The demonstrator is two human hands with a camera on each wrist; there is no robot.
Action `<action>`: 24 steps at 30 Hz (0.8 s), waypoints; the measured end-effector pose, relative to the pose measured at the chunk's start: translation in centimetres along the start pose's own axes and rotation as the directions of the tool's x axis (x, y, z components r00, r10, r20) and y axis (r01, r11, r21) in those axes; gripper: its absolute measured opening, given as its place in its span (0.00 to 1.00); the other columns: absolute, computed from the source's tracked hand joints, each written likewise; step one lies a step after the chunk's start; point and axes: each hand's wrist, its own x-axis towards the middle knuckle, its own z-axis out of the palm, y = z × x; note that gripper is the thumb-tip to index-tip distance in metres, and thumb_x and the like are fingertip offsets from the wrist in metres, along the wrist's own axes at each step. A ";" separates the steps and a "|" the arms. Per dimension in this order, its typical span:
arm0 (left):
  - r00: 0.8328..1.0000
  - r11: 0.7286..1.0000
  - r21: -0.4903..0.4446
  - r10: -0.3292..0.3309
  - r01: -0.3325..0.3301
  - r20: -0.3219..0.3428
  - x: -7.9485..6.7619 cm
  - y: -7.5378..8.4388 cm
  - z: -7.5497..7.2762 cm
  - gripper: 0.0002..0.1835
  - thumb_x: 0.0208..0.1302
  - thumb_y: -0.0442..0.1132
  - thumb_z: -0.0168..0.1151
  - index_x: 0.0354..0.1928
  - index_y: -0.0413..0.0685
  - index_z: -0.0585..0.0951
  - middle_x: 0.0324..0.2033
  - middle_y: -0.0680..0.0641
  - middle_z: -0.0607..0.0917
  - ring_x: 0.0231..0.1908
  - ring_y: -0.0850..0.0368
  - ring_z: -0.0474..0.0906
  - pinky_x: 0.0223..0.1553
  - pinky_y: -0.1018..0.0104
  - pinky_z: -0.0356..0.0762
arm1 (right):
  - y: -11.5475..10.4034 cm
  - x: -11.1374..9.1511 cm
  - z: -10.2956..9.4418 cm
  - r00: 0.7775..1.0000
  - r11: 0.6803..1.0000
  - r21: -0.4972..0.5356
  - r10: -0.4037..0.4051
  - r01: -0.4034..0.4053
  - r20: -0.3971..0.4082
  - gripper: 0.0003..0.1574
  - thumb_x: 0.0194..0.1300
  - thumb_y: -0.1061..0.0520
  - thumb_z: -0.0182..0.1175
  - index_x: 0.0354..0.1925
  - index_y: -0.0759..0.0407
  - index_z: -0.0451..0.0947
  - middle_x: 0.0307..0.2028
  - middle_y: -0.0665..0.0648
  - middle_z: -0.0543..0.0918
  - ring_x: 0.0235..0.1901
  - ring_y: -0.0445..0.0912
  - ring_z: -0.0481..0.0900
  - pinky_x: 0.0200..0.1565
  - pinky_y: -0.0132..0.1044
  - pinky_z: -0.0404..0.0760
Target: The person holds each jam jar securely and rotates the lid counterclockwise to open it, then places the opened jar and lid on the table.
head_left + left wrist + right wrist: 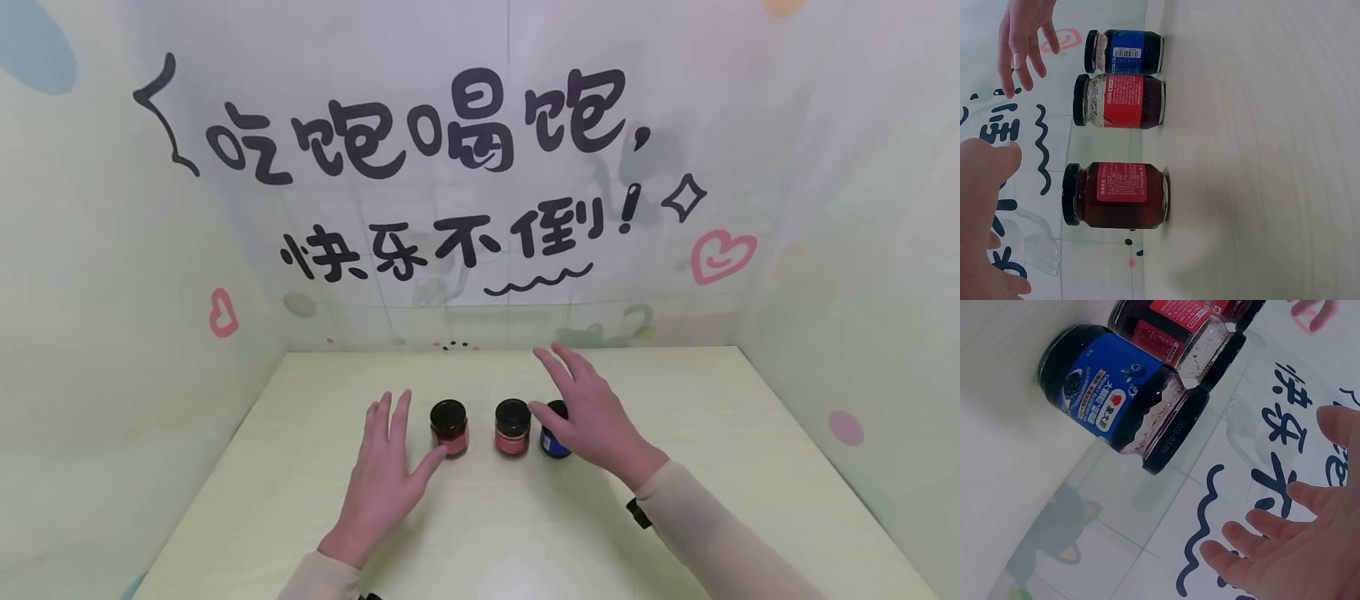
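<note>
Three glass jars with black lids stand upright in a row on the table. On the left is a jar of dark red jam with a red label [450, 432]. A second red-labelled jar [512, 433] is in the middle, close beside a blue-labelled jar [1107, 390] with blueberries pictured on it. My left hand [386, 479] is held to the left of the row, fingers spread, its thumb overlapping the left jar's lower edge in the head view. My right hand [596, 421] hovers by the blue-labelled jar, partly hiding it in the head view. Both hands are without anything in their grip.
The pale wood-grain table [487, 533] ends at a back wall covering [375, 325] printed with large black characters and hearts. Light side panels [862, 350] enclose it left and right. A black wrist device [639, 512] shows under the right sleeve.
</note>
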 end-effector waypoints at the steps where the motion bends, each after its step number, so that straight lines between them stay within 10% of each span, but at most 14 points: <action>1: 1.000 1.000 -0.008 -0.004 0.004 0.003 0.0 -0.1 0.0 0.51 0.65 0.65 0.63 0.80 0.54 0.51 0.76 0.36 0.52 0.74 0.34 0.47 0.51 0.31 0.74 | 0.0 0.2 0.1 1.000 1.000 0.007 -0.007 0.007 0.005 0.44 0.70 0.39 0.59 0.78 0.45 0.56 0.74 0.61 0.60 0.72 0.58 0.59 0.60 0.64 0.70; 24: 0.980 0.958 -0.230 -0.143 0.172 0.138 0.1 -2.8 1.8 0.53 0.61 0.59 0.70 0.79 0.51 0.51 0.75 0.42 0.59 0.72 0.41 0.59 0.65 0.39 0.64 | -1.5 4.3 3.5 0.986 0.989 0.141 0.023 -0.047 0.164 0.41 0.71 0.41 0.60 0.75 0.46 0.60 0.69 0.53 0.67 0.67 0.50 0.68 0.63 0.53 0.71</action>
